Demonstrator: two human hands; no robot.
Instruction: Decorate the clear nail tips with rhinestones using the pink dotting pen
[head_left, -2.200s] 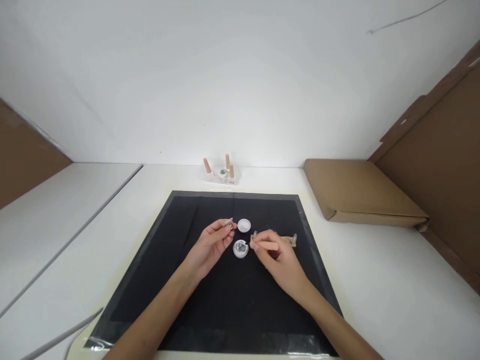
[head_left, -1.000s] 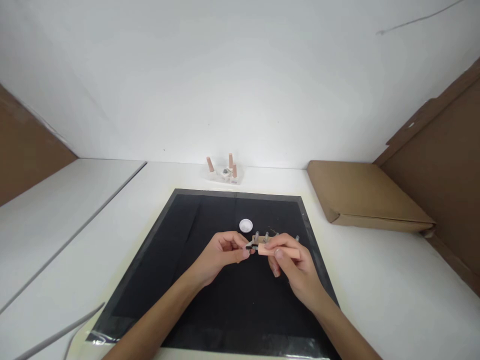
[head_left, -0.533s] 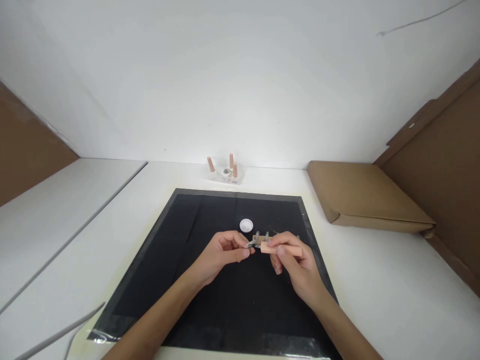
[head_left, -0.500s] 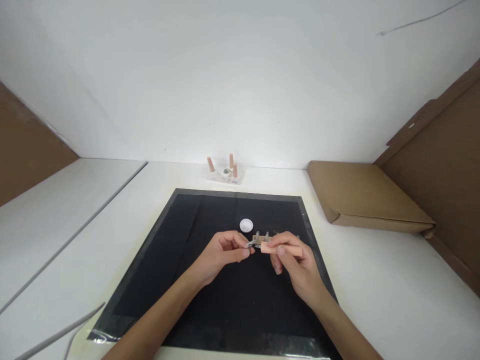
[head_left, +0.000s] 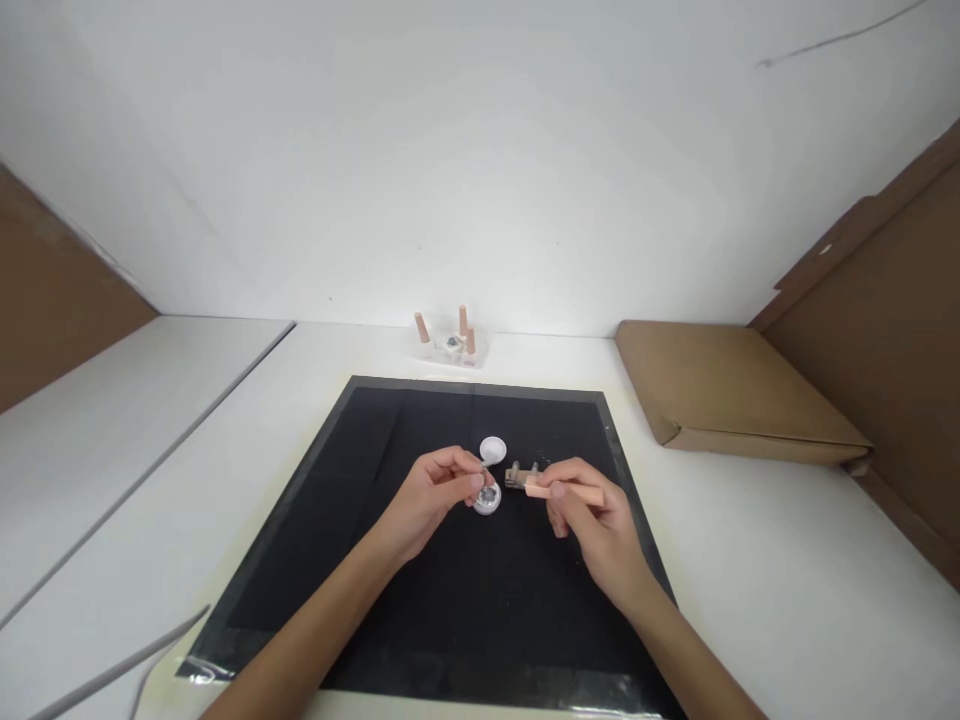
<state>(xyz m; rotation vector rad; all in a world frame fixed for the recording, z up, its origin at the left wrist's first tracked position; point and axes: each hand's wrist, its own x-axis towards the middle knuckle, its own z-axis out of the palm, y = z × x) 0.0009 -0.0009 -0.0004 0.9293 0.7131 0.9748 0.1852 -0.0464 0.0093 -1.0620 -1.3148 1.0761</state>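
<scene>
My left hand [head_left: 442, 492] pinches a small clear piece [head_left: 489, 464] between thumb and fingertips. Just beneath those fingertips is an open round jar [head_left: 487, 498] with something silvery inside. A white round lid or dish [head_left: 493, 449] lies behind it on the black mat [head_left: 450, 600]. In my right hand [head_left: 589, 515] is a peach-coloured bottle cap or handle [head_left: 574, 492], held nearly level and pointing left; its tip is too small to make out. A small beige stand [head_left: 516, 477] with clear upright pieces sits between my hands, partly hidden by the right one.
Behind the mat, a clear tray [head_left: 442, 356] holds several bottles with peach caps. A flat cardboard box [head_left: 735, 385] lies at the right. Brown cardboard panels [head_left: 885, 300] stand at both sides, and a white wall rises behind.
My left hand has drawn left, away from the peach handle, uncovering the round jar. The right hand still grips the handle and has moved very little.
</scene>
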